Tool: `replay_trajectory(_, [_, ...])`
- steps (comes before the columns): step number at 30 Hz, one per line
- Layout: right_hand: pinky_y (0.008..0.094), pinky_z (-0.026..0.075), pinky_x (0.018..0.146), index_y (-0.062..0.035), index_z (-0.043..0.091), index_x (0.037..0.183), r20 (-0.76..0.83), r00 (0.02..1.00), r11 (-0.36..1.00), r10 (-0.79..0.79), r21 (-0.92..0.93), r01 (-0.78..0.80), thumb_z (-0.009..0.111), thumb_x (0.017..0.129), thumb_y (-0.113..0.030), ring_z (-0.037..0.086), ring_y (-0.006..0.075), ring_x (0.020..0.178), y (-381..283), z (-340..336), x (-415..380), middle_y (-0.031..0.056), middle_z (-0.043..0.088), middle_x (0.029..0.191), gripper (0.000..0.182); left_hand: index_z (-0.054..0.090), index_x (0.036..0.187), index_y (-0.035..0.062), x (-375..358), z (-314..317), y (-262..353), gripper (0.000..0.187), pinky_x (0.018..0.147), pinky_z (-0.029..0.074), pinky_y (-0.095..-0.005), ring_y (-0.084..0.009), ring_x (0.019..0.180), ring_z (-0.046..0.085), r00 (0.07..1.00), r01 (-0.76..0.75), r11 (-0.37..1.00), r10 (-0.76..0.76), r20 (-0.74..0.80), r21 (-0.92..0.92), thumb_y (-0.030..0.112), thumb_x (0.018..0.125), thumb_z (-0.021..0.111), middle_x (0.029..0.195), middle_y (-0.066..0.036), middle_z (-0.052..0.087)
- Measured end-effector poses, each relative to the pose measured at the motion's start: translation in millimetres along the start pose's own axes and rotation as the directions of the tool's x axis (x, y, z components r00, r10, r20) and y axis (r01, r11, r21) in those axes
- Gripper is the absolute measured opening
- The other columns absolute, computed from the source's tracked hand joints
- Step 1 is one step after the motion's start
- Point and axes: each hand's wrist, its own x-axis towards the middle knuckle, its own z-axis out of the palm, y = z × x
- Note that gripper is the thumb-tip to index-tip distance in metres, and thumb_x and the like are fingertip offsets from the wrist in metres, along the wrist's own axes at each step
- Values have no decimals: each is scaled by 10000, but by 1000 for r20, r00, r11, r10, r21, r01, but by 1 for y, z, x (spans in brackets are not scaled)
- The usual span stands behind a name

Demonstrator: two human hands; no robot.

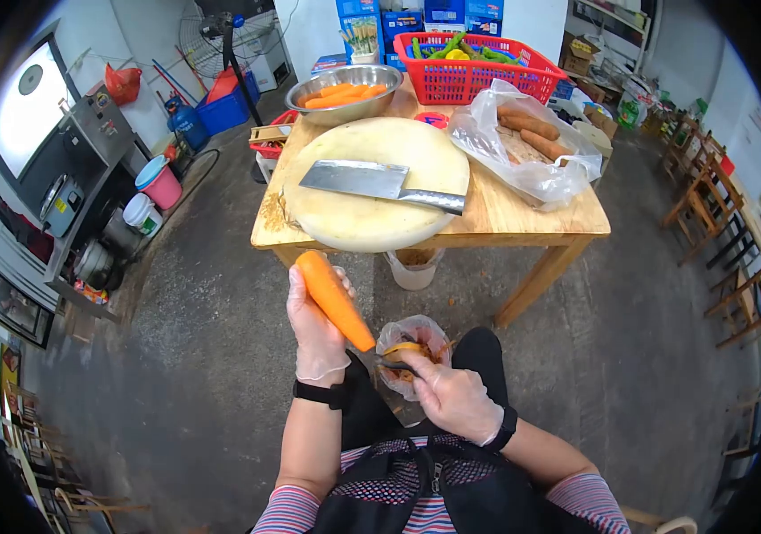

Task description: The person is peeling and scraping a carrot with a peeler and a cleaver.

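My left hand (316, 311), in a clear glove, is wrapped round a bright orange, peeled carrot (336, 298). The carrot slants down to the right, its narrow end close to my right hand (459, 400). That hand, gloved too, grips a dark-handled peeler (392, 364), partly covered by my fingers. Below them a lined bin (434, 329) holds peelings. On the table, a cleaver (358, 178) lies flat across a thick round chopping board (380, 227). A steel bowl (342, 113) behind it holds several peeled carrots; a clear plastic bag (541, 187) holds unpeeled ones.
The wooden table (532, 229) stands before my knees, with a white bucket (414, 274) under it. A red basket (487, 86) of green vegetables is at the back. Pails (159, 184) and a counter (86, 165) stand left, wooden chairs (705, 200) right.
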Motion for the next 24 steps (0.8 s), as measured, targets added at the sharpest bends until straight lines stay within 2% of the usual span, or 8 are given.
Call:
replay_trajectory(2, [489, 555, 678, -134, 495, 1369, -8, 1000, 1000, 25, -15, -25, 521, 916, -133, 671, 412, 772, 4, -6, 4, 225, 682, 944, 453, 560, 1092, 63, 0, -3, 3, 440, 651, 498, -335, -218, 716, 572, 1000, 31, 997, -31, 1, -74, 484, 991, 485, 864, -116, 603])
replay_trajectory(6, [431, 542, 813, -100, 464, 1397, 38, 989, 954, 144, 262, -148, 491, 939, -107, 660, 421, 958, 28, 3, 19, 275, 660, 1064, 460, 551, 1161, 28, -10, -5, 1, 496, 630, 501, -340, -223, 741, 562, 968, 212, 972, -195, 160, -97, 486, 982, 487, 920, -126, 590])
replay_trajectory(8, [476, 510, 835, -71, 471, 1387, -194, 981, 931, -16, 354, 85, 524, 927, -149, 639, 443, 890, 28, 1, 29, 273, 660, 934, 470, 550, 1170, 27, -14, -4, -7, 514, 617, 502, -345, -226, 743, 567, 951, 263, 962, -245, 190, -76, 499, 977, 489, 926, -126, 590])
replay_trajectory(12, [481, 500, 798, -61, 432, 1418, -203, 978, 949, -47, 296, 107, 516, 934, -140, 637, 430, 846, -6, -27, 47, 246, 658, 859, 497, 553, 1172, 37, -38, 9, -15, 484, 631, 508, -362, -230, 761, 594, 964, 217, 971, -229, 132, 95, 479, 989, 474, 948, -122, 607])
replay_trajectory(15, [498, 496, 690, -85, 400, 1447, -237, 970, 957, -58, 262, 122, 511, 947, -159, 640, 422, 753, -13, -30, 59, 228, 644, 774, 518, 558, 1179, 34, -47, 12, -17, 474, 792, 511, -369, -232, 816, 615, 942, 264, 956, -284, 179, 130, 463, 993, 478, 979, -116, 634])
replay_trajectory(19, [500, 489, 623, -94, 407, 1447, -224, 973, 970, -63, 216, 113, 514, 955, -188, 647, 409, 691, -16, -28, 65, 228, 639, 735, 512, 537, 1153, 81, -51, 19, -21, 417, 619, 537, -334, -179, 762, 602, 967, 170, 960, -205, 148, 221, 458, 974, 536, 910, -73, 599])
replay_trajectory(22, [487, 492, 608, -98, 425, 1440, -273, 960, 983, -53, 152, 98, 517, 958, -204, 641, 398, 639, -17, -19, 61, 212, 630, 682, 502, 525, 1175, 79, -51, 18, -22, 421, 671, 535, -314, -161, 799, 603, 968, 83, 969, -135, 213, 235, 445, 967, 553, 932, -64, 598])
replay_trajectory(24, [479, 492, 597, -96, 433, 1436, -304, 951, 979, -55, 170, 111, 517, 957, -204, 637, 395, 621, -17, -13, 58, 209, 626, 668, 498, 562, 1207, 47, -52, 15, -25, 430, 924, 504, -364, -210, 999, 613, 972, 32, 974, -83, 220, 226, 403, 966, 569, 1104, -94, 629])
